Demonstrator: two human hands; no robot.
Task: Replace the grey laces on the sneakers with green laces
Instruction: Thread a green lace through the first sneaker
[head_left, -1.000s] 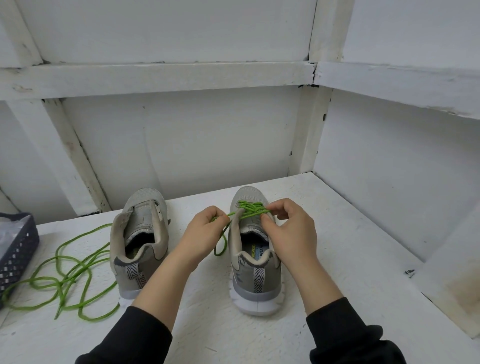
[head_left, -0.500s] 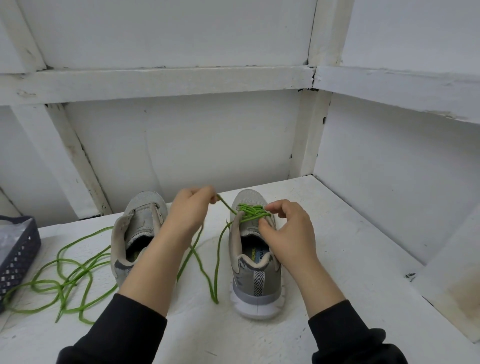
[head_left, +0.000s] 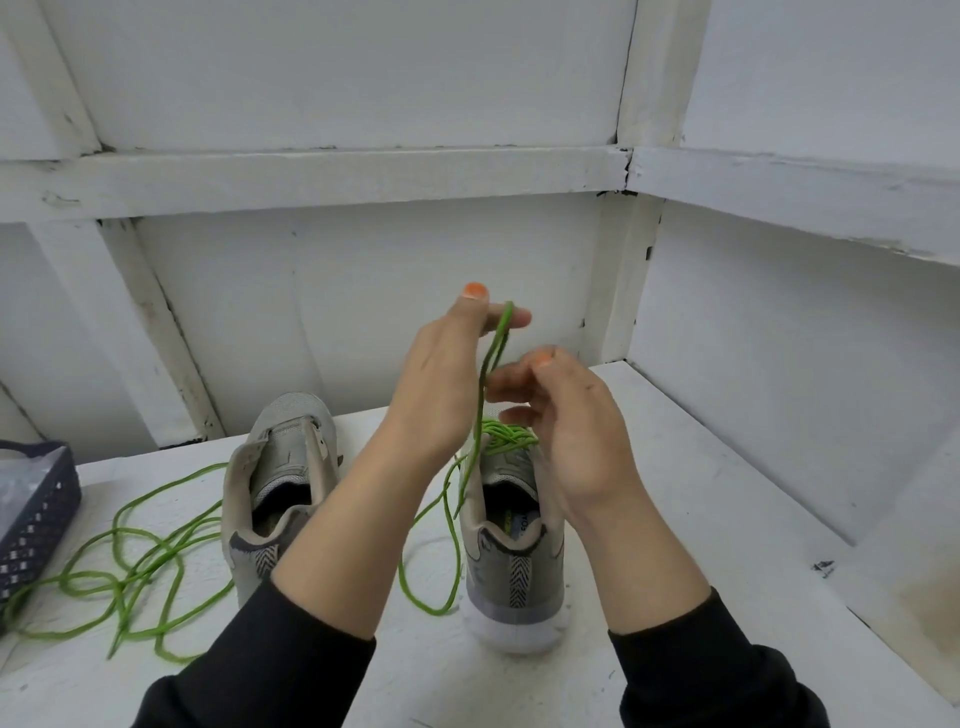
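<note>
Above the sneaker on the right (head_left: 514, 566), we hold the green lace (head_left: 511, 436) up as a doubled strand. Our left hand (head_left: 441, 384) pinches the top of it between thumb and forefinger, raised well clear of the shoe. We judge this is to draw the slack up through the eyelets so the crossings lie snug. Our right hand (head_left: 571, 441) sits lower, just beside the strand, with its fingers loosely curled toward it. Whether they nip the lace or only brush it we cannot tell (the strand passes right at their tips). To us it looks ready to take over the strand or feed the free end.

This lace is already woven across the front of the shoe in several crossings. Its loose tail drops between our forearms and loops on the table (head_left: 701, 493) beside the heel.

Just to the left stands the other sneaker (head_left: 280, 483), heel toward us, with no lace in it that we can see. By our reckoning the job is about half done. A second green lace (head_left: 130, 571) lies tangled on the table to its left, reaching toward a dark basket (head_left: 36, 514) at the edge. No grey lace shows anywhere.

The hanging tail runs close by our left forearm and black sleeve (head_left: 270, 670), where it could snag.
</note>
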